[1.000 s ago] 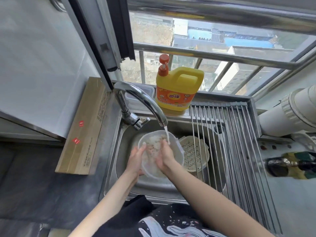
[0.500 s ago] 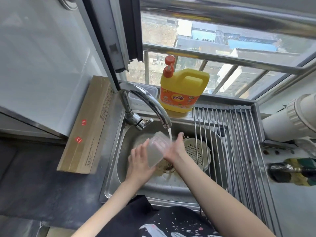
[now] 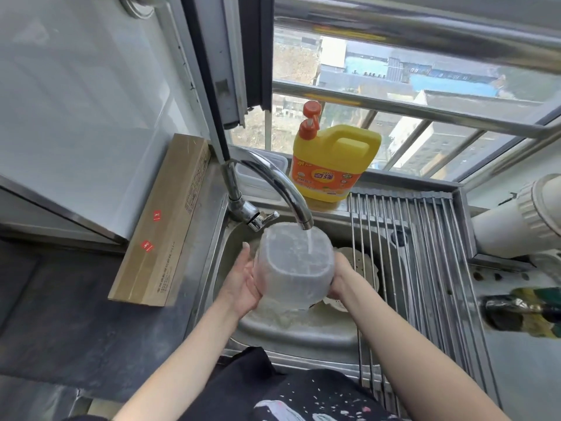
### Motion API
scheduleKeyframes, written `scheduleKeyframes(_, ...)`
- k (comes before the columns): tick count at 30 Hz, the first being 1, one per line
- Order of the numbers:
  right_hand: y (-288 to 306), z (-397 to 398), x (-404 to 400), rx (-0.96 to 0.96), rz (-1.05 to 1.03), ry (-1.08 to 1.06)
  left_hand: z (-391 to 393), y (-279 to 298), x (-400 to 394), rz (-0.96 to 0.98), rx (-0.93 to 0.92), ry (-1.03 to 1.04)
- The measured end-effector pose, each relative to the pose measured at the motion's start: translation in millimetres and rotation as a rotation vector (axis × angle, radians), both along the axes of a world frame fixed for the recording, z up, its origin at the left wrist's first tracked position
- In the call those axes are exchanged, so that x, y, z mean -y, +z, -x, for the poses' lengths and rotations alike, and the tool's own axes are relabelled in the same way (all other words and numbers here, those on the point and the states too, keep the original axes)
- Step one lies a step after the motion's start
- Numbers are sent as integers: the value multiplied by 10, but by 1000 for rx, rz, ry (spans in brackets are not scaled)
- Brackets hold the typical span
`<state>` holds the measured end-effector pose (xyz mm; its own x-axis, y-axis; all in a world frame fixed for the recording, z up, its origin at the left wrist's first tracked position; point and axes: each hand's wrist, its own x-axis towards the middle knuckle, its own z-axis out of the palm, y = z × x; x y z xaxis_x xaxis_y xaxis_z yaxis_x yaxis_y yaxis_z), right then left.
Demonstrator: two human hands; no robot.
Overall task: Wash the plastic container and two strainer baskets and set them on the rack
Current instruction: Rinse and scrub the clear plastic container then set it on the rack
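Head view: steel sink (image 3: 218,262) carries a roll-up rack (image 3: 431,268) across its right side, with a chrome faucet (image 3: 273,183) running and a yellow detergent jug (image 3: 331,165) on the sill behind. Plastic container (image 3: 293,265), bottom up and tilted, sits under the stream above the basin, left hand (image 3: 243,284) cupping its left wall with fingers curled round it, right hand (image 3: 338,279) gripping its right side, fingertips hidden. Cream strainer basket (image 3: 362,265) lies in the basin under the rack, just right of the right hand.
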<state>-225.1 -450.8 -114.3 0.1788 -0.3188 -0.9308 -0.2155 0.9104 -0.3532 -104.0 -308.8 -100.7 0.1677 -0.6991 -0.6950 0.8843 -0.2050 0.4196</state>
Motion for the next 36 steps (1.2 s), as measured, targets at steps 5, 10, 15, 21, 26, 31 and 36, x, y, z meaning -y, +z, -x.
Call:
scheduleKeyframes(5,-67,199,22,49,139,-25,60,-44,276,-164,236,20)
scheduleKeyframes(10,117,95,-131,-233,619,340,87,-74,433,-227,415,-47)
scheduleKeyframes(15,213,-19,-245,-183,981,519,76,28,443,14,-29,-158)
scheduleKeyframes(21,301,-150,-338,-97,1047,653,89,77,474,9,-62,-156)
scheduleKeyframes(26,325,-114,-425,-139,1396,932,167,91,586,43,-52,-62)
scheduleKeyframes(31,176,136,-400,-271,1964,986,281,31,640,18,-60,24)
scheduleKeyframes(36,85,464,-362,-131,2206,1124,339,-12,618,9,-167,83)
